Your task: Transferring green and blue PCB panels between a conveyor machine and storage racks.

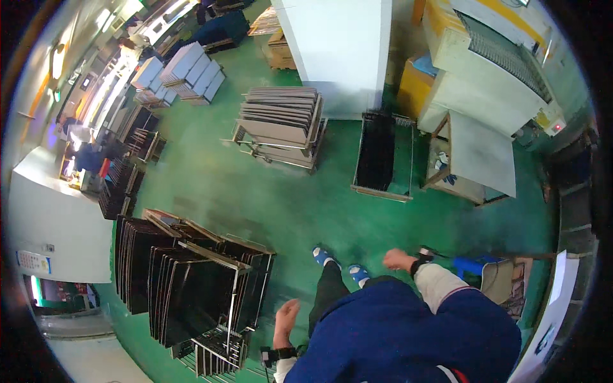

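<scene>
My left hand [286, 317] hangs low beside my body, its fingers loosely curled in with nothing seen in them. It is nearest to a metal rack [239, 271] on the left that holds several dark upright panels [195, 300], and a gap separates hand and rack. Out to the right, my right hand [399, 260] is held over the green floor, closed like a loose fist and with no object visible in it. Both wrists wear dark bands. My feet, in blue and white footwear [359, 274], are on the floor between the hands.
Ahead stands a rack of grey panels [278, 121], beside a dark-filled metal cart [377, 153] and a white pillar [338, 51]. At right are a table [479, 153], a large machine [485, 76] and a blue stool [472, 263]. Stacked pale blocks [191, 71] stand far left.
</scene>
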The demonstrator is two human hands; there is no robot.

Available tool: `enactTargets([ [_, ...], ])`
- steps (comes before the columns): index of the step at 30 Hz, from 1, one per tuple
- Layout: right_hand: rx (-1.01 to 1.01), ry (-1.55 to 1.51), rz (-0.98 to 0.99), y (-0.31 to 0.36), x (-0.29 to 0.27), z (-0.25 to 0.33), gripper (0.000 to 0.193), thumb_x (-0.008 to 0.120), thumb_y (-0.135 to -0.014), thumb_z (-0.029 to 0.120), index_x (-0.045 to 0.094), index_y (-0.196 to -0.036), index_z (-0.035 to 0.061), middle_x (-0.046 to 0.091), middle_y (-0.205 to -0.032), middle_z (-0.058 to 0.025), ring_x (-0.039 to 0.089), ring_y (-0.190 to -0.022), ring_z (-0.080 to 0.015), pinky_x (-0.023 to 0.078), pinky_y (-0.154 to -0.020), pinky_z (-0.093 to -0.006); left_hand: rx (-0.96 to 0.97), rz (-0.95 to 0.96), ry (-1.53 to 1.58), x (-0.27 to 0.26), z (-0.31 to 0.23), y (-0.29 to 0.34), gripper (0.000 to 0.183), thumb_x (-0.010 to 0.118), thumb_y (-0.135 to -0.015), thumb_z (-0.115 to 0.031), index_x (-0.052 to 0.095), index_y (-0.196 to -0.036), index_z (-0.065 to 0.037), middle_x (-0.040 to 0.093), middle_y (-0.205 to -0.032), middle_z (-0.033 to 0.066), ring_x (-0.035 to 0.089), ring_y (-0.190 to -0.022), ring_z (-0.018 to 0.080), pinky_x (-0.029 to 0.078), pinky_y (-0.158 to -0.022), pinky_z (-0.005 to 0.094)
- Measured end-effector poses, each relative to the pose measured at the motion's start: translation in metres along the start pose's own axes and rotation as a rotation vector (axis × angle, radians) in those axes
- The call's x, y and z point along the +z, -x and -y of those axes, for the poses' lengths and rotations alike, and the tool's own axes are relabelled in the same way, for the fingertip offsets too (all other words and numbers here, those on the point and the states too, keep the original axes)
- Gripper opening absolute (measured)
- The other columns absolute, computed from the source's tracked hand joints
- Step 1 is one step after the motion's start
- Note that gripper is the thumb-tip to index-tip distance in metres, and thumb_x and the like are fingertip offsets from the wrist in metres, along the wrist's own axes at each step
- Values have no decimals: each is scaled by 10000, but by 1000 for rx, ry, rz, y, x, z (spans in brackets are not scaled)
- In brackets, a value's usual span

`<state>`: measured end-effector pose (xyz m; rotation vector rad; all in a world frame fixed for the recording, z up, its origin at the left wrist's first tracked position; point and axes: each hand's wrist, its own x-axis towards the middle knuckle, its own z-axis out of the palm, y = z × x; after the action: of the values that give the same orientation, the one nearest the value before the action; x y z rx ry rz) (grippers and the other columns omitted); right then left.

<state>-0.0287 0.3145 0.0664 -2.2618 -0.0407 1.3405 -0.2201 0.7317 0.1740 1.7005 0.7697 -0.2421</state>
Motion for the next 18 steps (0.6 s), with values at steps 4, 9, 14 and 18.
enactTargets([
  [4, -340, 791, -228, -17, -20, -57, 100, 583, -611, 97, 669, -645, 61, 609, -590, -134, 617, -579, -345, 496, -533, -424, -30, 101, -57, -9, 18, -45, 322, 648, -820, -228, 639, -1063, -17, 666, -946, 85, 611, -873, 150, 472, -783, 273],
  [9, 261, -61, -217, -25, -43, -30, 157, 585, -636, 166, 597, -504, 82, 537, -480, -104, 581, -474, -244, 437, -432, -386, -201, -45, 104, -37, 37, -84, 299, 620, -802, -219, 647, -1014, -11, 668, -873, 77, 620, -784, 145, 487, -717, 279],
  [14, -48, -251, -148, -105, -29, -85, 91, 547, -765, 27, 542, -674, 18, 573, -612, -105, 524, -452, -181, 360, -368, -323, -160, -8, 47, -43, 24, -141, 310, 600, -789, -254, 651, -961, -1, 666, -798, 68, 622, -711, 140, 494, -657, 279],
  [18, -12, -366, -95, -76, -62, 147, 98, 565, -797, 96, 602, -813, 7, 610, -672, -86, 571, -524, -149, 443, -437, -279, -214, -157, 138, -62, 44, -133, 314, 601, -770, -270, 658, -943, -15, 664, -767, 61, 624, -677, 140, 494, -639, 278],
])
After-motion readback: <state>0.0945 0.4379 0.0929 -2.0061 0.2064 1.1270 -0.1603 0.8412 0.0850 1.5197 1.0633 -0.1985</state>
